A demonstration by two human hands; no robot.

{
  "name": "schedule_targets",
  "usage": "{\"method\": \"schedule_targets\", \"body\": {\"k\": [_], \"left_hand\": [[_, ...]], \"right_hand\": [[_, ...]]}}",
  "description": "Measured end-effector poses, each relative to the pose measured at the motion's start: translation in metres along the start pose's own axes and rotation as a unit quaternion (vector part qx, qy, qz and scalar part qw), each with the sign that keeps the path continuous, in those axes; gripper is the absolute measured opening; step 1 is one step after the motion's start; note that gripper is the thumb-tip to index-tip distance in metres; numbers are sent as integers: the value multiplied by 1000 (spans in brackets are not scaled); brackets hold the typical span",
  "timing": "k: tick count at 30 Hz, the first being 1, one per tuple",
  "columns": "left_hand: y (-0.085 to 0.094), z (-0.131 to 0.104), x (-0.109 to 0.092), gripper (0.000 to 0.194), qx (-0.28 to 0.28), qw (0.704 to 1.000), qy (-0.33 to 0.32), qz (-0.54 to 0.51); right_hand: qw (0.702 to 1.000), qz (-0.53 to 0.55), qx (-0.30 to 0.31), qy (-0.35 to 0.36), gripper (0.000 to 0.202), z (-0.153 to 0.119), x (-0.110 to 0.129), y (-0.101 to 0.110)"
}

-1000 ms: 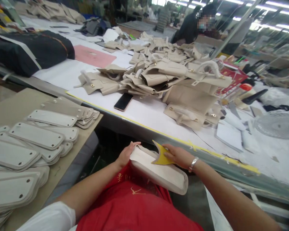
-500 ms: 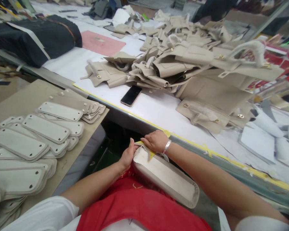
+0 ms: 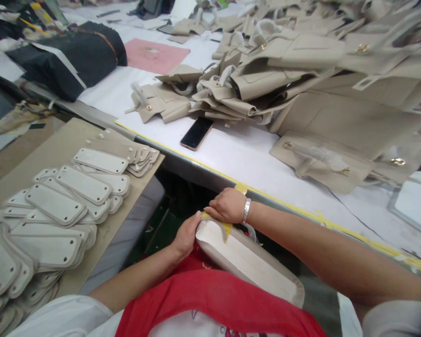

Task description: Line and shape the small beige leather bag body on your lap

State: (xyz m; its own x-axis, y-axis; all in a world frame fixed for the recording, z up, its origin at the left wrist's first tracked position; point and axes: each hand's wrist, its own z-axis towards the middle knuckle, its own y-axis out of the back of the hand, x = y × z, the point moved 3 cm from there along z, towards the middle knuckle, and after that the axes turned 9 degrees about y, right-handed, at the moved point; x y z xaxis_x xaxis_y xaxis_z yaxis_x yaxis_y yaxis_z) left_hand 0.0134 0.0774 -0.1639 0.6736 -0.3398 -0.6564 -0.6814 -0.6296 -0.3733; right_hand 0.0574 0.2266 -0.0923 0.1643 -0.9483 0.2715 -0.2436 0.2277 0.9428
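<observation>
A beige handbag (image 3: 250, 260) rests across my lap by the table edge, its long pale base turned up toward me. My left hand (image 3: 188, 235) is closed around the near-left end of the bag, thumb on the rim. At that same end, the fingers of my right hand (image 3: 228, 206) pinch a strip of yellow tape (image 3: 226, 228) lying over the bag's corner. A pointed end of the tape hangs down onto the base. Part of a wrapped handle shows behind the bag; most of its body is hidden below.
Pale bag-base panels with rivets (image 3: 54, 203) lie stacked on a brown board (image 3: 117, 220) at left. Across the white table (image 3: 238, 159) are a phone (image 3: 196, 133), a heap of beige bag pieces (image 3: 291, 70), a pink sheet (image 3: 154, 54) and a black bundle (image 3: 70, 58).
My view has shifted a little. My left thumb, raised before, now presses down at the bag's corner, and the yellow tape lies closer over that end.
</observation>
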Motion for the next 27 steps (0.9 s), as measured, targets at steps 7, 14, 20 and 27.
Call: {"method": "schedule_targets", "body": {"k": [7,14,20,27], "left_hand": [[-10,-2,-15,36,10,999,-30,14],[-21,-2,-24,42,110,988,6,109],[-19,2,-33,47,149,972,19,182],[16,-1,-55,46,125,960,35,247]], "right_hand": [[995,44,16,-87,66,-10,0,-3],[979,86,-3,-185,67,-43,16,-23],[963,74,30,-257,62,-59,30,-8],[880,229,-77,-409,51,-126,70,7]]}}
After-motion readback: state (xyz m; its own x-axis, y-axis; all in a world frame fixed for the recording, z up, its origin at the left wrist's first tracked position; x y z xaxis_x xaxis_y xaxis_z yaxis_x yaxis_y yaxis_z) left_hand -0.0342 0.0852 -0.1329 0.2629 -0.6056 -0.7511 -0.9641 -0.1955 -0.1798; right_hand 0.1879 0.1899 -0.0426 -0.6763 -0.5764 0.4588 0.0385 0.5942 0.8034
